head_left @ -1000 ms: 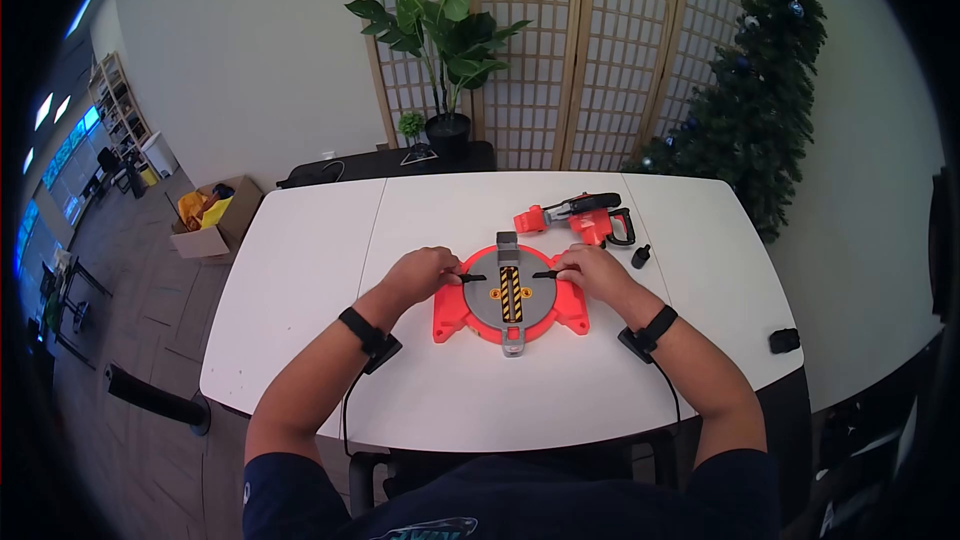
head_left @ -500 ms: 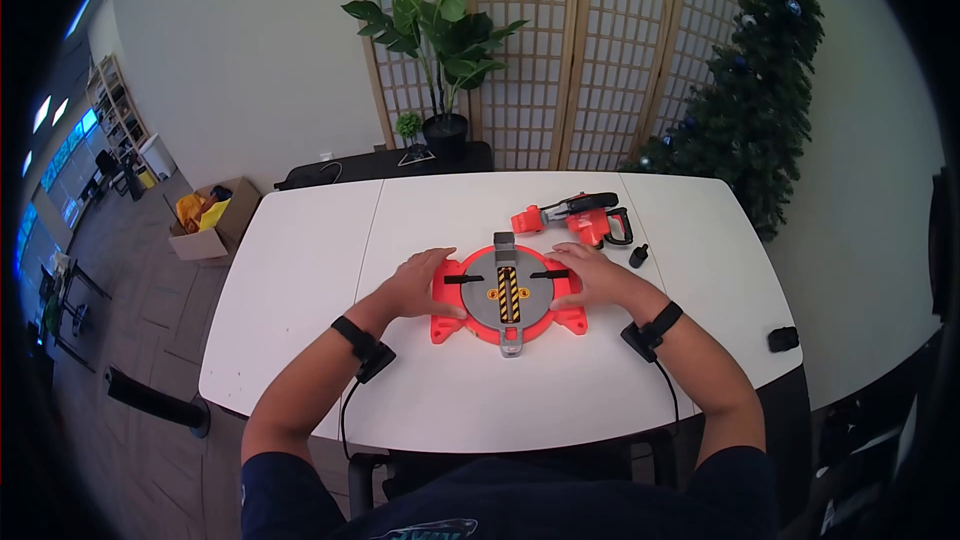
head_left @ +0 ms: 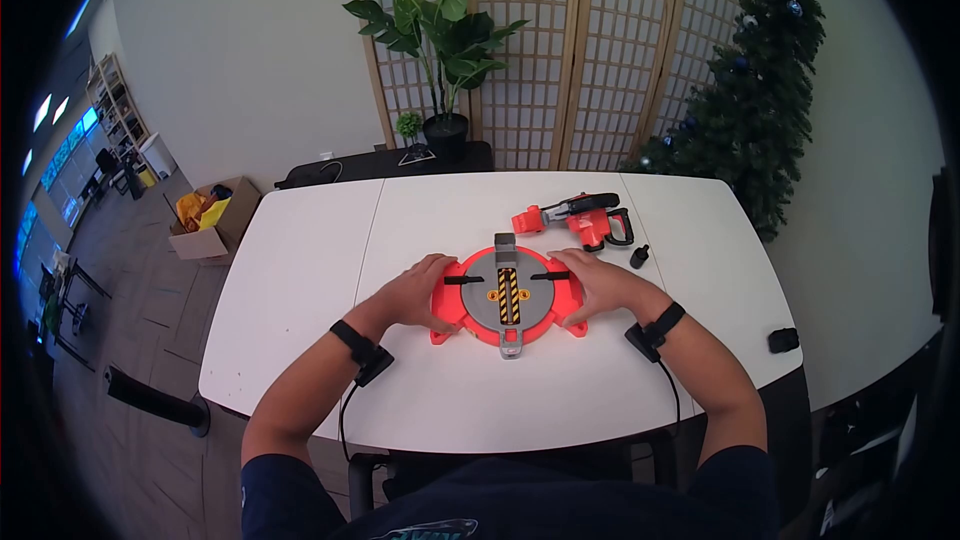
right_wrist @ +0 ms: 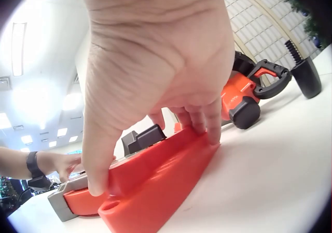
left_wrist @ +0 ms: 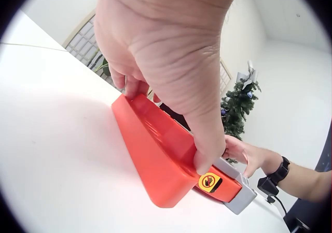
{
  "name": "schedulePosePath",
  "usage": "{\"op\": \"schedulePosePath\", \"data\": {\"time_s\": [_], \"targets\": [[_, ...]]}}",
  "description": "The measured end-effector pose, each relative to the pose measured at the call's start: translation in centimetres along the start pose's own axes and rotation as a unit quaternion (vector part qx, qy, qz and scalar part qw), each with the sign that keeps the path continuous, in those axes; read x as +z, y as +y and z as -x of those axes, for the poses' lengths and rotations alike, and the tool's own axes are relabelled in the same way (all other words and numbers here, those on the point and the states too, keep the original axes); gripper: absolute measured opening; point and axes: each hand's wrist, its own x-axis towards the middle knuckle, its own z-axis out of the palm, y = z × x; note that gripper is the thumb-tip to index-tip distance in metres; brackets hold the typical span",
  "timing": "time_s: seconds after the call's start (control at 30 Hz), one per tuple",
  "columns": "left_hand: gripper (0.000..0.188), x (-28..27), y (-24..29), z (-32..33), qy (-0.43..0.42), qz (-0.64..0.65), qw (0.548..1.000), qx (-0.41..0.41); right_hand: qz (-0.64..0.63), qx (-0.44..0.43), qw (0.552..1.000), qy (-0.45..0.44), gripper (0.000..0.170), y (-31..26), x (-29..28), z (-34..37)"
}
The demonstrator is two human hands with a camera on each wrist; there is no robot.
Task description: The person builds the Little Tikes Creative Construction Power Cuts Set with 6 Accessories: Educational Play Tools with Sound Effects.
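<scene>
A toy miter saw base (head_left: 483,308), a round grey disc on a red body with a striped centre strip, sits on the white table. My left hand (head_left: 408,295) grips its left red wing, thumb toward the front and fingers at the back. On the opposite wing, my right hand (head_left: 612,286) holds the same way. The left wrist view shows the thumb pressing the red wing (left_wrist: 155,160) beside a warning sticker (left_wrist: 209,182). In the right wrist view, fingertips (right_wrist: 212,132) reach the wing's far end. Two black bars (head_left: 463,280) lie across the disc, one per side.
Behind the base lies a red and black toy saw head (head_left: 590,228). A black threaded knob (right_wrist: 307,77) stands to its right on the white table (head_left: 300,340). A small black object (head_left: 783,340) is at the right edge. A cardboard box (head_left: 205,243) is on the floor.
Both hands have let go of the black bars and spread outward onto the base's red wings. Since half a second ago, both thumbs have shifted toward the front edges.
</scene>
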Motion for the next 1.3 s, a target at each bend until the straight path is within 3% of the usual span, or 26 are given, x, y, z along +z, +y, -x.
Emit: {"op": "schedulePosePath", "data": {"time_s": [0.33, 0.53, 1.3], "targets": [[0.122, -0.5, 1.6, -0.1, 0.015, 0.059, 0.998, 0.004, 0.041, -0.044, 0.997, 0.039, 0.112, -1.1, 1.0, -0.4], [0.120, 0.2, 2.3, -1.0, 0.013, 0.067, 0.998, 0.000, 0.006, -0.008, 0.999, 0.042, 0.104, -2.4, 1.4, -1.0], [0.098, 0.7, 2.3, -1.1, 0.034, 0.037, 0.999, 0.009, -0.009, 0.023, 0.999, 0.047, 0.102, -1.9, 2.2, -1.1]]}}
